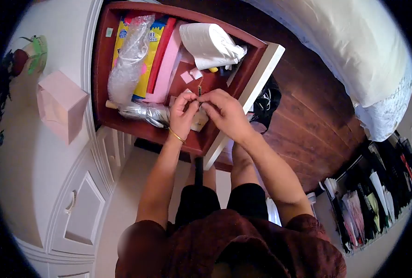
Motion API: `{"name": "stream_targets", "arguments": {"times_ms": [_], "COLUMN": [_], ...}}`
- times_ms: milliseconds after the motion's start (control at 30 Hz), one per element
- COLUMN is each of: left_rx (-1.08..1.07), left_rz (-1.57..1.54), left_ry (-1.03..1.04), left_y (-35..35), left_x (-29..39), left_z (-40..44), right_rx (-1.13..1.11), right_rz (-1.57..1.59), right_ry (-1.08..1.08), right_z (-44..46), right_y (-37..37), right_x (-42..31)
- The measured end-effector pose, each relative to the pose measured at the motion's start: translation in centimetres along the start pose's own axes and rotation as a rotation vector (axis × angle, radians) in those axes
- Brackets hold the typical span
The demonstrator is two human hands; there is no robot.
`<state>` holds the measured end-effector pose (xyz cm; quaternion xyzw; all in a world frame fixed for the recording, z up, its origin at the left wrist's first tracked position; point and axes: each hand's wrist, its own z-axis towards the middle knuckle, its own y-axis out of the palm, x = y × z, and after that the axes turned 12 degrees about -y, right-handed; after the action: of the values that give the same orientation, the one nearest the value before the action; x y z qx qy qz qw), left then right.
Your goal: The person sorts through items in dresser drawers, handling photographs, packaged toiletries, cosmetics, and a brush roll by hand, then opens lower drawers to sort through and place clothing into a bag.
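Observation:
My left hand (182,113), with a gold bangle at the wrist, and my right hand (223,111) meet over an open red-lined drawer (178,9). Their fingertips pinch a thin, small dark-and-gold strip (200,89), perhaps a chain; its exact kind is too small to make out. Fingers cover its lower part. Beyond it on the drawer floor lie small pink cards (186,77). Beside my left hand is a silvery wrapped bundle (145,113). A pale piece (199,121) lies below my hands, partly hidden.
Inside the drawer are bubble wrap (131,60), a yellow packet (154,44) and a white cloth roll (210,44). A pink box (63,106) stands on the white cabinet top. A bed (354,55) and a rack of folded things (372,199) are on the right.

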<state>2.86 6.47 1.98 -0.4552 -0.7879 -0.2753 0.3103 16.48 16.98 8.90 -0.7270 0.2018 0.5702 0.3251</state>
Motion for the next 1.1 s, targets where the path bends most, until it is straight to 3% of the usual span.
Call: {"name": "stream_targets", "arguments": {"times_ms": [133,167,233,333,367,433,500,533,600,667,767,867,967,1100], "left_rx": [0.123,0.227,0.234,0.41,0.369,0.164,-0.102,-0.188,-0.242,-0.317,-0.148,-0.123,-0.06,-0.153], "left_rz": [-0.042,0.105,0.304,0.965,0.98,1.009,1.212,1.36,1.435,1.495,1.178,0.472,0.193,0.153], "left_ry": [-0.034,-0.009,-0.052,0.189,0.199,0.119,0.11,0.199,0.156,0.128,0.07,-0.253,-0.457,-0.395], "left_y": [-0.8,-1.7,-3.6,-2.6,-2.2,-1.6,-0.3,0.2,0.3,0.5,-0.5,-1.8,-1.4,0.7], "left_x": [0.7,-0.1,-1.3,-0.1,-0.4,-2.1,-4.2,-5.6,-6.6,-6.2,-6.6,-6.1,-2.1,1.2], "left_z": [0.3,0.6,0.9,-0.1,0.0,0.4,1.2,1.9,2.6,3.3,3.0,1.7,-1.2,-4.2], "right_rx": [0.184,0.209,0.271,0.518,0.578,0.65,0.668,0.679,0.743,0.715,0.604,0.495,0.414,0.349], "right_rz": [-0.328,-0.442,-0.537,0.225,0.483,0.767,0.893,0.97,1.134,1.082,1.102,1.108,1.065,0.832], "right_ry": [0.017,-0.055,-0.143,0.295,0.44,0.446,0.482,0.484,0.531,0.55,0.609,0.675,0.696,0.491], "right_z": [-0.4,-0.4,-0.9,-2.3,-2.6,-3.6,-4.9,-5.6,-6.9,-8.4,-10.7,-11.8,-11.6,-11.9], "right_y": [-0.7,-1.4,-2.5,-2.9,-3.7,-4.2,-4.2,-4.1,-4.0,-3.9,-3.3,-2.3,-1.3,0.6], "right_x": [0.2,0.2,0.2,-0.1,-0.7,-0.4,0.4,0.5,0.8,0.9,0.7,0.4,-0.2,0.1]}}
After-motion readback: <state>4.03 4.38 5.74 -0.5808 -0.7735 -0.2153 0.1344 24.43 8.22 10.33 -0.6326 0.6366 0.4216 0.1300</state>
